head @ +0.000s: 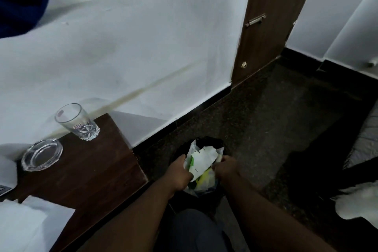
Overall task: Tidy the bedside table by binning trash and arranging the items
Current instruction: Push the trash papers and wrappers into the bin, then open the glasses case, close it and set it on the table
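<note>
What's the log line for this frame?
phase: binning | left hand: grips trash | right hand: grips trash | trash: over bin | glass, ashtray: on table

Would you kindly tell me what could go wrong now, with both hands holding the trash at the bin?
1. The trash is a loose bundle pinched between the left hand and right hand over the small bin; pieces may slip out onto the floor.
2. The glass stands near the table corner; an arm swinging back could knock it off.
</note>
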### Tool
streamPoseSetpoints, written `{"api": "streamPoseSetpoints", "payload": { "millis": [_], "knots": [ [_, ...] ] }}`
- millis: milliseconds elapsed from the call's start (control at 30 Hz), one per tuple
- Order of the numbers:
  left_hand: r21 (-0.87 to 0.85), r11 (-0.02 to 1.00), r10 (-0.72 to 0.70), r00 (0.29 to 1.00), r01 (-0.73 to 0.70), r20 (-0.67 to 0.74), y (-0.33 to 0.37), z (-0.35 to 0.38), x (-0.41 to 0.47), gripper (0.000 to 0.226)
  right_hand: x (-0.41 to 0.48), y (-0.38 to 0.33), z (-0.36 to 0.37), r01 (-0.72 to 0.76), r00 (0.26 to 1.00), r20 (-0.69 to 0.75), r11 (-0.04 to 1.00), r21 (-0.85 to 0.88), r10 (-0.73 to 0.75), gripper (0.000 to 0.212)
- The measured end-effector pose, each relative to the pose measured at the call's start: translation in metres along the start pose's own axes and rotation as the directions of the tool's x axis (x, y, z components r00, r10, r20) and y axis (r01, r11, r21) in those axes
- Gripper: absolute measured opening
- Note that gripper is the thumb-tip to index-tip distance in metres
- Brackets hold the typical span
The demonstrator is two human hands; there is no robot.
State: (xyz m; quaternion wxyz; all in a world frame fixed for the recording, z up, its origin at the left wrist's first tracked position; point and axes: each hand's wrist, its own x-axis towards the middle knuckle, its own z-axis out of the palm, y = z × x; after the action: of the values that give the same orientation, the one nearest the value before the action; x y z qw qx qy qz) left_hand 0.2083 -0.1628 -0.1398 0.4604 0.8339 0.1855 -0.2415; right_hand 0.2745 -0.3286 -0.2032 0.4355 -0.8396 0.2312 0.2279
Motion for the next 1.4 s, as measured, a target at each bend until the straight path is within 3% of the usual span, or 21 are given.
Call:
{"api": "streamPoseSetpoints", "payload": {
  "millis": [67,133,233,300,533,600,700,800,933,1400],
  "knots": [
    [0.037,0.999,0.028,0.999,-0.029,0.026,-0.003,0.0,0.004,0.052,0.008,0.0,0.005,0.0,1.0,0.001,1.0,0.005,0.0,0.031],
    [0.05,0.998,0.025,0.999,-0.028,0.048,-0.005,-0.002,0.006,0.062,0.012,0.0,0.009,-0.003,1.0,0.007,0.999,0.033,0.003,0.041],
    [0.046,0.998,0.028,0.994,-0.033,0.106,-0.01,0.0,0.008,0.034,0.013,0.001,0.014,-0.006,1.0,0.014,1.0,0.03,0.005,0.07],
    [0.033,0.999,0.015,0.992,-0.019,0.124,-0.01,-0.001,0.003,0.027,0.012,0.002,0.014,0.029,0.999,0.016,0.998,0.061,-0.03,0.066],
    [0.053,0.992,0.109,0.993,-0.112,0.042,-0.01,-0.015,-0.029,0.053,-0.017,-0.012,-0.001,0.173,0.985,-0.031,0.982,0.081,-0.171,0.045],
    [0.065,0.992,0.111,0.994,-0.113,0.019,-0.008,-0.024,-0.037,0.052,-0.034,-0.023,-0.003,0.22,0.973,-0.083,0.975,0.022,-0.217,0.055],
    [0.084,0.992,0.094,0.996,-0.093,-0.011,-0.007,-0.036,-0.05,0.076,-0.061,-0.042,-0.003,0.278,0.952,-0.134,0.961,-0.012,-0.277,0.067],
    [0.092,0.993,0.084,0.993,-0.077,-0.079,-0.009,-0.047,-0.066,0.071,-0.09,-0.062,-0.003,0.307,0.935,-0.169,0.95,-0.054,-0.312,0.059],
    [0.091,0.991,0.109,0.984,-0.097,-0.139,-0.011,-0.067,-0.099,0.088,-0.128,-0.083,0.003,0.407,0.893,-0.167,0.908,-0.096,-0.418,0.061],
    [0.111,0.987,0.154,0.885,-0.116,-0.44,-0.033,-0.135,-0.214,0.081,-0.254,-0.15,0.049,0.685,0.729,-0.033,0.727,0.044,-0.684,0.065]
  ]
}}
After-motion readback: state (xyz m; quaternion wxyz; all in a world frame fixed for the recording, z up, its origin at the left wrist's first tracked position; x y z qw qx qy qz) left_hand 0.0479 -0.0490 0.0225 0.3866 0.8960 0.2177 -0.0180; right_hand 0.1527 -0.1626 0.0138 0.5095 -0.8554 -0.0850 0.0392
